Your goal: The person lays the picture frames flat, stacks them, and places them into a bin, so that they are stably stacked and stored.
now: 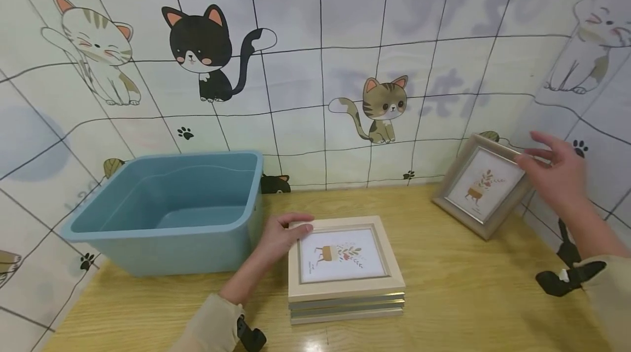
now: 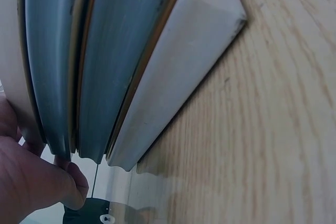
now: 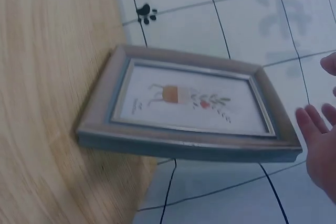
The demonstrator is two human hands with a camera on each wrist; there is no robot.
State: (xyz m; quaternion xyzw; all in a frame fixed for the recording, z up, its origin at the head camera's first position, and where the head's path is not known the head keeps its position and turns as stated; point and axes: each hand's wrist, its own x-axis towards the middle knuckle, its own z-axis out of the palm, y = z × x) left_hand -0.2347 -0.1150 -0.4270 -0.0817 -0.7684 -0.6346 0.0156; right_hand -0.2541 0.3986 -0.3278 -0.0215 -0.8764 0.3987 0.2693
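Note:
A stack of picture frames (image 1: 345,289) lies on the wooden table, a cream picture frame on top with a plant print. At the stack's back left corner my left hand (image 1: 282,237) grips the top picture frame, thumb over its face. The left wrist view shows the stack's side edges (image 2: 126,66) close up, with the left hand (image 2: 37,179) at their end. A taupe picture frame (image 1: 452,198) leans upright at the right against the wall. Beside its upper right edge is my right hand (image 1: 557,171), fingers spread; the right wrist view shows a gap between hand and frame (image 3: 184,148).
A light blue plastic bin (image 1: 197,250) stands left of the stack, with nothing visible inside. Behind the table rises a wall covering (image 1: 296,84) with cartoon cats and grid lines. Wooden tabletop (image 1: 443,286) lies between the stack and the leaning frame.

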